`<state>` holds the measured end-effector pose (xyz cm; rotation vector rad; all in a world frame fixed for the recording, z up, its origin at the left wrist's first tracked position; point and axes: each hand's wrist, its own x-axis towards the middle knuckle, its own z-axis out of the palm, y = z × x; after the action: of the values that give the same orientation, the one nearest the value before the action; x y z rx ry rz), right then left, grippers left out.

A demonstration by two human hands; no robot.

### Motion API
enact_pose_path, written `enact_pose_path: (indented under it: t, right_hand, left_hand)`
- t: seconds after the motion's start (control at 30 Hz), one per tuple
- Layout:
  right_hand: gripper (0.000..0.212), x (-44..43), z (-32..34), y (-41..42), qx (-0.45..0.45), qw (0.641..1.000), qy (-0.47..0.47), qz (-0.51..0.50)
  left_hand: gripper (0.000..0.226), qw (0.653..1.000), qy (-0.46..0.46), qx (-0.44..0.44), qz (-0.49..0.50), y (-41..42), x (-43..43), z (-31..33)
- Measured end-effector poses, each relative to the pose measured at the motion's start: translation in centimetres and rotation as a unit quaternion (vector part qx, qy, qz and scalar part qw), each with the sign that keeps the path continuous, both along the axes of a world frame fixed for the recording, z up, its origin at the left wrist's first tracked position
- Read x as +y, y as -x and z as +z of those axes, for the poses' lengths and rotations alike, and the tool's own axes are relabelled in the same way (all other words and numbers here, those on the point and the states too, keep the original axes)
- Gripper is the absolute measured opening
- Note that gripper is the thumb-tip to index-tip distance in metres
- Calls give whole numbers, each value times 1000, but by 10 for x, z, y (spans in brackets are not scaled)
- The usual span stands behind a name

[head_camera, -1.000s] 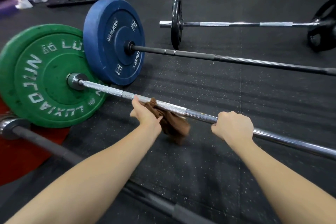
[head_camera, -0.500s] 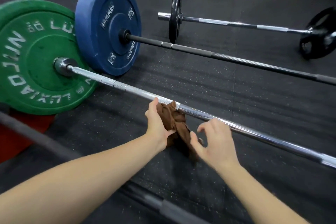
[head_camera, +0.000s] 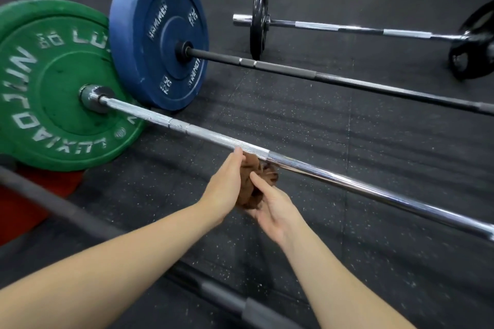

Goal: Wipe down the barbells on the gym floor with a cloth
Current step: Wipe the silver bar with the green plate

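Observation:
A chrome barbell (head_camera: 334, 176) with a green plate (head_camera: 50, 83) lies across the rubber floor in front of me. Just below its shaft a bunched brown cloth (head_camera: 252, 185) sits between both hands. My left hand (head_camera: 227, 184) holds the cloth's left side, fingertips up against the bar. My right hand (head_camera: 272, 208) cups the cloth from below with its thumb pressed into the fabric. Neither hand is around the bar.
Behind lies a black barbell (head_camera: 347, 80) with a blue plate (head_camera: 160, 37), and farther back a chrome bar (head_camera: 374, 31) with black plates. Another dark bar (head_camera: 213, 294) crosses the floor under my forearms. A red plate (head_camera: 21, 211) lies at the left.
My right hand let go of the bar, came left and took hold of the cloth from below. The cloth has come down off the bar into both hands.

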<state>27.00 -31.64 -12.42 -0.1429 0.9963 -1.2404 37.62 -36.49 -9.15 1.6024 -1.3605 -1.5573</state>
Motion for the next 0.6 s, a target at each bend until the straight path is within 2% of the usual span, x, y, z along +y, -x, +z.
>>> enact_pose_path:
  t: [0.07, 0.13, 0.2, 0.27, 0.33, 0.4, 0.47, 0.53, 0.6]
  right_hand:
    - [33, -5, -6, -8, -5, 999, -30, -34]
    - [35, -11, -10, -14, -33, 996, -49, -70]
    - [36, -17, -12, -16, -65, 990, -68, -106]
    - [35, -21, -11, -19, -83, 987, -75, -118]
    - [37, -27, -2, -25, -98, 985, -75, -118]
    - [41, -36, 6, -33, -120, 983, -58, -126]
    - [44, -44, 14, -39, -135, 980, -32, -143]
    - [48, -46, 16, -39, -151, 974, -23, -167]
    - [42, -41, 15, -36, -147, 973, -16, -178]
  left_hand:
    - [52, 980, 132, -150, -6, -9, -13, 6]
    - [53, 923, 292, -249, -24, -20, -32, 8]
    - [47, 872, 403, -278, -23, -32, -58, 15]
    - [45, 836, 463, -290, -54, -39, -88, 21]
    - [49, 807, 473, -329, -131, -36, -107, 19]
    - [46, 791, 427, -371, -233, -27, -109, 9]
    - [45, 748, 373, -452, -312, -20, -103, -2]
    - [58, 718, 352, -507, -321, -21, -99, 0]
    - [59, 708, 345, -525, -322, -22, -99, 11]
